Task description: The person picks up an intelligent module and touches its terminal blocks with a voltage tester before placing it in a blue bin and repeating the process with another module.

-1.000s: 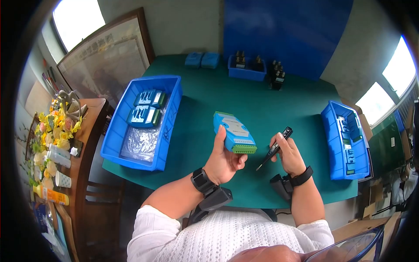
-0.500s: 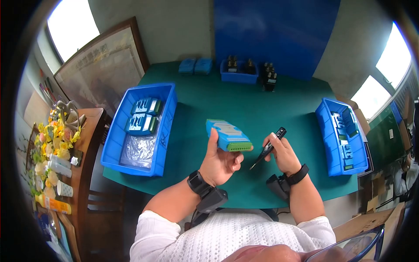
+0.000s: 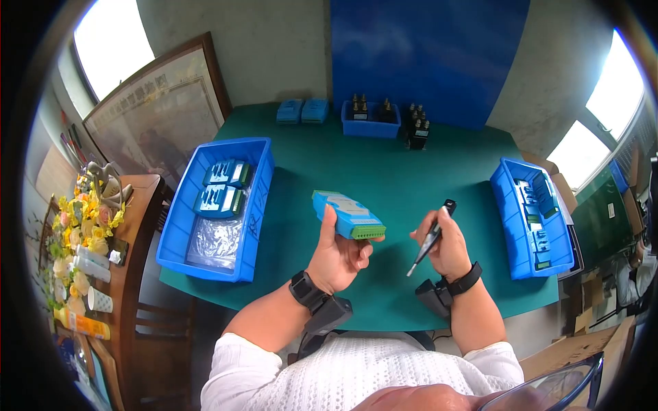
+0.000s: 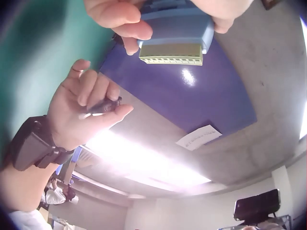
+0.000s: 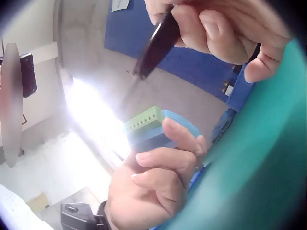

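Observation:
My left hand [image 3: 336,259] grips a flat blue module [image 3: 347,209] by its sides, thumb along the left edge. Green terminal blocks line its ends; the near green block [image 4: 171,54] faces the left wrist camera with its row of openings. To the right, my right hand [image 3: 449,251] holds a slim black pen-shaped screwdriver [image 3: 432,235] between thumb and fingers. Its thin metal tip points down towards my body, apart from the module. In the right wrist view the screwdriver [image 5: 157,45] slants above the green terminal block [image 5: 143,120].
A blue bin [image 3: 258,198] at left holds similar modules and clear plastic bags. Another blue bin [image 3: 508,219] at right holds more modules. At the green table's [image 3: 301,157] back are two blue cases [image 3: 301,111], a small blue tray [image 3: 370,129] and black parts with metal posts [image 3: 417,130].
The screwdriver in my right hand has swung steeper, its tip now pointing more towards my body. The module in my left hand has shifted slightly left and tilted flatter.

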The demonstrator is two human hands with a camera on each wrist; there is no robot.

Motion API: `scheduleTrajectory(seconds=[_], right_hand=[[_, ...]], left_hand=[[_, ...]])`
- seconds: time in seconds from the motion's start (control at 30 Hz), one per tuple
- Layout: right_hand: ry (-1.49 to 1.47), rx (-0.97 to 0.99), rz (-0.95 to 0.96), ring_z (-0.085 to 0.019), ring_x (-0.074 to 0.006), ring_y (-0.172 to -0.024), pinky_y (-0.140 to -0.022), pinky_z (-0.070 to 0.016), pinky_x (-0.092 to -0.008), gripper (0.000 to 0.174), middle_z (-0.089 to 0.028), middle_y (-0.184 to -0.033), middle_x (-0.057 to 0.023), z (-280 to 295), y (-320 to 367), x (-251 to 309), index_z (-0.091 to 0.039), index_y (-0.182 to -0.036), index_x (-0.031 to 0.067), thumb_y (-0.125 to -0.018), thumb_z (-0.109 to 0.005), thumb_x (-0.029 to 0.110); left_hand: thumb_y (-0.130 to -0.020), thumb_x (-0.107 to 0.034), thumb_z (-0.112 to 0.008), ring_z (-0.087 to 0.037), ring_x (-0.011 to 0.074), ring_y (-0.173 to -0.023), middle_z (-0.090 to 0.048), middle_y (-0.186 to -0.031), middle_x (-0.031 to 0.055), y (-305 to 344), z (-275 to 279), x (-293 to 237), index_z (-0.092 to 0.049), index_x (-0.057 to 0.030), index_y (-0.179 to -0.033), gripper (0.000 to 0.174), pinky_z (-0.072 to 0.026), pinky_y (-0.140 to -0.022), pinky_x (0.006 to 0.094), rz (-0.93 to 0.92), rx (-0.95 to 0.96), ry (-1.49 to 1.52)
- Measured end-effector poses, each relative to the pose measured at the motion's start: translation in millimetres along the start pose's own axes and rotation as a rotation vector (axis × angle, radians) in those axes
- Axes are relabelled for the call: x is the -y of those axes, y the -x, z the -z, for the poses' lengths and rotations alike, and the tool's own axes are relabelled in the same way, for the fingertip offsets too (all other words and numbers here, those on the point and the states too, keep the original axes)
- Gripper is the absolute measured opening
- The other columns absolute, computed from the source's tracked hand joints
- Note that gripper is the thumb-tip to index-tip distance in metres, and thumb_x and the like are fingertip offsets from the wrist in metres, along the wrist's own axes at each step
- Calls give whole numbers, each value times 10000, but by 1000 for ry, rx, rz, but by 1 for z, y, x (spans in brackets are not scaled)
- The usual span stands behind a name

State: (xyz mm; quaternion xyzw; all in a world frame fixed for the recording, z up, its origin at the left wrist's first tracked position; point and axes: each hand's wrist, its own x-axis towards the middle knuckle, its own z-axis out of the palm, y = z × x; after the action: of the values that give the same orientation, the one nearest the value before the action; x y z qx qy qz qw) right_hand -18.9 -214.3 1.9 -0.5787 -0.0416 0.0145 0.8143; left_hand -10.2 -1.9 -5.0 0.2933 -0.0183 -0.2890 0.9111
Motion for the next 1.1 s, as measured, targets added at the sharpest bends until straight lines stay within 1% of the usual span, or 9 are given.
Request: scheduleTrajectory(seconds=[0.13, 0.3, 0.43, 0.63, 0.73, 0.93, 0.97, 1.07, 1.1], right_hand=[[-380, 40, 56, -290, -117, -456, -654, -374, -334, 410, -327, -475, -1, 3, -2, 7, -441, -675, 86, -947, -299, 357], [-536, 55, 64, -199, -117, -431, -642, -349, -324, 423, -234, -443, 23, -1, 3, 15, -418, -636, 114, -926, -329, 409], [-570, 132, 94, -208, -122, -426, -633, -342, -321, 429, -241, -439, 15, -1, 4, 17, -428, -643, 119, -931, -318, 417], [-444, -124, 162, -320, -128, -435, -651, -369, -329, 415, -351, -443, -2, -2, 2, 10, -501, -749, 114, -954, -319, 426], [-447, -113, 191, -410, -134, -465, -675, -403, -338, 404, -429, -480, -12, -5, 4, 14, -523, -794, 109, -958, -332, 425], [-531, -350, 228, -484, -127, -530, -747, -457, -381, 299, -526, -656, -23, -9, 2, 13, -516, -846, 86, -951, -417, 347], [-461, -135, 321, -546, -138, -604, -711, -478, -349, 248, -546, -720, -37, -1, 2, 8, -507, -893, 66, -952, -428, 293], [-283, -195, 371, -594, -167, -686, -663, -489, -291, 233, -554, -738, -53, -10, 8, 10, -496, -931, 49, -958, -407, 263], [-252, -185, 406, -618, -207, -737, -612, -484, -238, 203, -569, -763, -75, -10, 9, 9, -488, -964, 41, -954, -406, 226]], left_hand=[[-751, -743, -418, -506, 132, -611, -592, -931, 136, -2, 2, 0, -522, -103, -1075, 725, -392, -466, 216, 104, -5, 60], [-755, -743, -410, -507, 133, -608, -590, -913, 132, 2, -3, 1, -524, -105, -1083, 726, -398, -468, 217, 68, 46, 51], [-761, -743, -398, -506, 136, -601, -584, -907, 129, 1, -4, 0, -514, -104, -1102, 733, -399, -468, 216, 32, 32, 9], [-768, -735, -394, -514, 152, -667, -573, -958, 117, -1, 3, 1, -497, -110, -1119, 724, -405, -488, 228, 38, 26, 61], [-773, -725, -404, -509, 159, -689, -571, -963, 109, 2, 0, -1, -500, -112, -1112, 707, -396, -490, 230, 43, 57, 86], [-773, -705, -436, -500, 148, -682, -571, -965, 116, 2, -5, -4, -496, -100, -1120, 700, -393, -486, 227, 18, -16, 84], [-768, -699, -455, -499, 138, -688, -571, -964, 119, 2, -5, -4, -489, -80, -1130, 718, -395, -487, 220, -4, -13, 63], [-752, -701, -480, -487, 127, -685, -555, -984, 136, 3, -8, -7, -478, -44, -1133, 760, -391, -471, 203, 4, -30, 147], [-752, -701, -479, -499, 126, -684, -564, -978, 136, 2, -8, -8, -484, -39, -1123, 758, -403, -477, 200, 21, -8, 189]])
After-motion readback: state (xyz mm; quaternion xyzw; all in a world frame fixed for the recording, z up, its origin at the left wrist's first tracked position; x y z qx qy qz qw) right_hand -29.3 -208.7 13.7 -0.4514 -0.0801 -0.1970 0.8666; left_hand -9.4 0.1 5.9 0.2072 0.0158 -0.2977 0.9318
